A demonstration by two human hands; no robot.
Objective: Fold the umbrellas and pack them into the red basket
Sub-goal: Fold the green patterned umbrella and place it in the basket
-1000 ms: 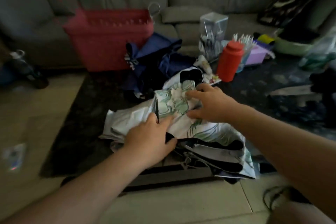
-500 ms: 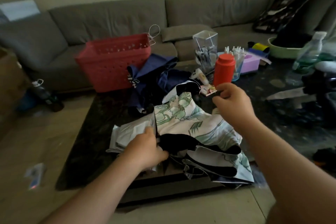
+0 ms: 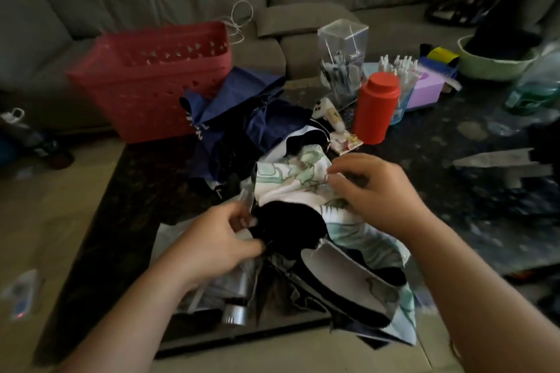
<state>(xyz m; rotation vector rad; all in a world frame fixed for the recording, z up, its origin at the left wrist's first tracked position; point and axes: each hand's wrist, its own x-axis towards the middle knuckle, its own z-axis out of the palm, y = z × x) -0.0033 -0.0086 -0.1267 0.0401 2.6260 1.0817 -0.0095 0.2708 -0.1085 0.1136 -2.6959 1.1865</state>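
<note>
Both hands, left hand [image 3: 218,239] and right hand [image 3: 372,191], pinch floral umbrella [image 3: 291,182] on dark table [image 3: 454,136].

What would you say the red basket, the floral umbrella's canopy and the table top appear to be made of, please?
Red basket: probably moulded plastic, matte, judging by its stiff walls pierced with rows of cut-out holes.
Floral umbrella canopy: thin woven fabric, likely synthetic, since it creases and bunches limply under both hands.
Table top: perhaps polished stone or a stone-look surface; it is dark, mottled and faintly glossy.
</note>
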